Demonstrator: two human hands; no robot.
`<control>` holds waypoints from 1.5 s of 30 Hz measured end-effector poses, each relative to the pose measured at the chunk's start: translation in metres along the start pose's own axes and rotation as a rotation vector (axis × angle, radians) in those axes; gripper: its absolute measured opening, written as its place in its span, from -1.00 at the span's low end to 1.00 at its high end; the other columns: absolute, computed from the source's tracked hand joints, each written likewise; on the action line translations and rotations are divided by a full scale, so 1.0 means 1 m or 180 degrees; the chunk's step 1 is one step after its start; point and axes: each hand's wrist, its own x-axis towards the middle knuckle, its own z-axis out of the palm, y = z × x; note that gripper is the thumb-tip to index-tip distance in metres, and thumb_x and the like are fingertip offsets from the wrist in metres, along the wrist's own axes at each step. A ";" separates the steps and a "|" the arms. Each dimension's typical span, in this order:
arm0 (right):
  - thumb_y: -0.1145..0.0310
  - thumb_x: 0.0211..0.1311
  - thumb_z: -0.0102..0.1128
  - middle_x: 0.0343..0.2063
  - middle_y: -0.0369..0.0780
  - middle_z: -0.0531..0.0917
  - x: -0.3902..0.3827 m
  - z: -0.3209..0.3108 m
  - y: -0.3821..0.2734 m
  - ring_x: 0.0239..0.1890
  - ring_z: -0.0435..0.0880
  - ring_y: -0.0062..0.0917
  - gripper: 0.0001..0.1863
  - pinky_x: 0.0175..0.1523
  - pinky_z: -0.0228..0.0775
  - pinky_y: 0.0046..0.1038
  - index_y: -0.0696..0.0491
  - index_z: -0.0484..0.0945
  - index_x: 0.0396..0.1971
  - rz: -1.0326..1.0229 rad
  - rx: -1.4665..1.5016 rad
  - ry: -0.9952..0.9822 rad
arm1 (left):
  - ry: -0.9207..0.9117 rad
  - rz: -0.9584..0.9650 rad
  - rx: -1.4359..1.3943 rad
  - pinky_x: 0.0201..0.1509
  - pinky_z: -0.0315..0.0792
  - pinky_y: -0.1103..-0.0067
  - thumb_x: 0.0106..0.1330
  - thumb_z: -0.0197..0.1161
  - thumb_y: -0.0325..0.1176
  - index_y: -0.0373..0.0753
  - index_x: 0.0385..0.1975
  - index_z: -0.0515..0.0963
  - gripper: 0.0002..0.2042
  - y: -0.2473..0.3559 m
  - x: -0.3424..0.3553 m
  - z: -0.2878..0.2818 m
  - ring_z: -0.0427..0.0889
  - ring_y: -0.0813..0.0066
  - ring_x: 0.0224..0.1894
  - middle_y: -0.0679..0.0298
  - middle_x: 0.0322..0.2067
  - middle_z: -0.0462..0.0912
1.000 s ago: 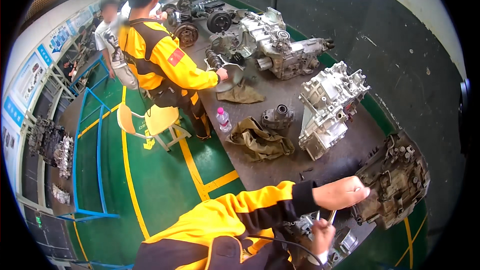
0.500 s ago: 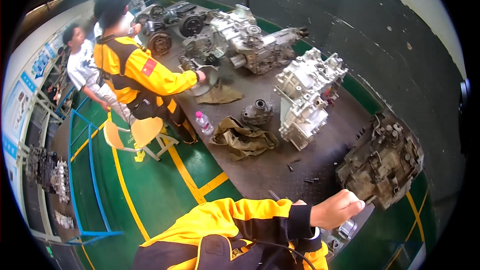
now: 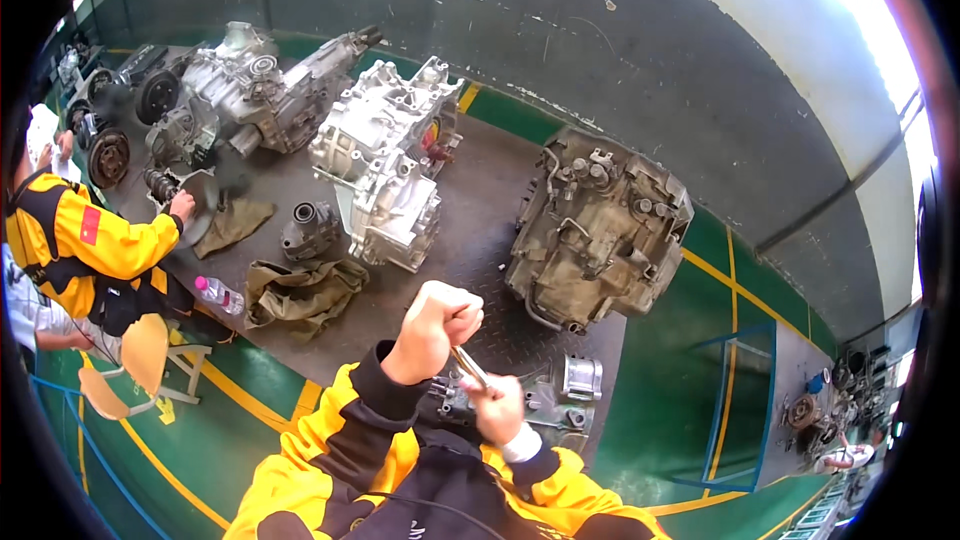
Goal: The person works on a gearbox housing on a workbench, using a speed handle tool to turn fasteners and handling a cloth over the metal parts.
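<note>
My left hand (image 3: 432,332) is closed in a fist around the upper end of a shiny, slim metal rod-like tool (image 3: 470,365). The lower end sits in my right hand (image 3: 498,412), whose fingers are wrapped round it. The tool's exact kind is hidden by my hands. Just below and behind them, at the bench's near edge, lies a grey metal casting (image 3: 570,418) with a silvery cylindrical part (image 3: 582,378) on top. My hands and sleeves cover much of this casting.
A dirty brown gearbox (image 3: 600,230) stands right of centre, and a bright silver gearbox housing (image 3: 385,165) left of it. A crumpled cloth (image 3: 300,295), a small round housing (image 3: 310,230) and a bottle (image 3: 220,294) lie left. A co-worker (image 3: 90,240) works at the far left.
The view has swung right, so the bench things sit farther left in it. My right hand and the metal tool have come into sight. My left arm, stretched sideways before, is now bent upward.
</note>
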 end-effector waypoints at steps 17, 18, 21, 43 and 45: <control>0.43 0.14 0.24 -0.56 -0.32 0.58 0.009 0.052 0.041 -0.50 0.45 -0.64 -0.86 -0.32 0.32 -0.50 0.11 0.51 -0.55 0.0715 0.1396 -0.0768 | -0.0223 0.1335 0.1689 -0.64 0.03 0.52 0.24 -0.09 -0.27 -0.27 -0.79 0.10 -0.62 -0.041 0.004 0.045 0.10 0.38 -0.76 0.22 -0.81 0.08; 0.46 0.14 0.18 -0.61 -0.31 0.57 -0.007 0.050 0.045 -0.57 0.42 -0.65 -0.81 -0.43 0.30 -0.49 0.12 0.52 -0.65 0.0478 0.1781 -0.0474 | 0.0030 0.0827 0.1125 -0.64 0.04 0.54 0.24 -0.11 -0.34 -0.27 -0.79 0.11 -0.65 -0.031 0.001 0.030 0.14 0.41 -0.77 0.23 -0.80 0.09; 0.38 0.17 0.20 -0.77 -0.26 0.42 0.010 -0.010 0.017 -0.68 0.32 -0.70 -0.69 -0.58 0.16 -0.47 0.13 0.40 -0.72 -0.0740 -0.0236 -0.0990 | 0.0556 0.0334 0.0578 -0.61 0.00 0.60 0.24 -0.17 -0.09 -0.17 -0.85 0.04 -0.55 -0.007 -0.021 -0.005 0.10 0.61 -0.74 0.37 -0.84 0.11; 0.30 0.13 0.31 -0.79 -0.44 0.11 0.088 0.035 0.020 -0.67 0.09 -0.75 -0.58 -0.59 -0.02 -0.54 0.10 0.30 -0.76 -0.0482 0.0139 0.1017 | -0.0668 0.0635 0.1971 -0.52 0.17 0.50 0.20 -0.06 -0.25 -0.34 -0.75 0.22 -0.65 -0.039 -0.020 0.068 0.28 0.37 -0.69 0.19 -0.76 0.31; 0.27 0.15 0.27 -0.75 -0.42 0.09 0.059 0.056 0.004 -0.61 0.06 -0.71 -0.54 -0.57 -0.04 -0.44 0.11 0.19 -0.73 -0.0211 -0.0386 -0.0027 | -0.0716 0.0387 0.1604 -0.57 0.13 0.40 0.28 -0.08 -0.20 -0.36 -0.67 0.26 -0.63 -0.040 -0.019 0.072 0.15 0.30 -0.70 0.13 -0.77 0.21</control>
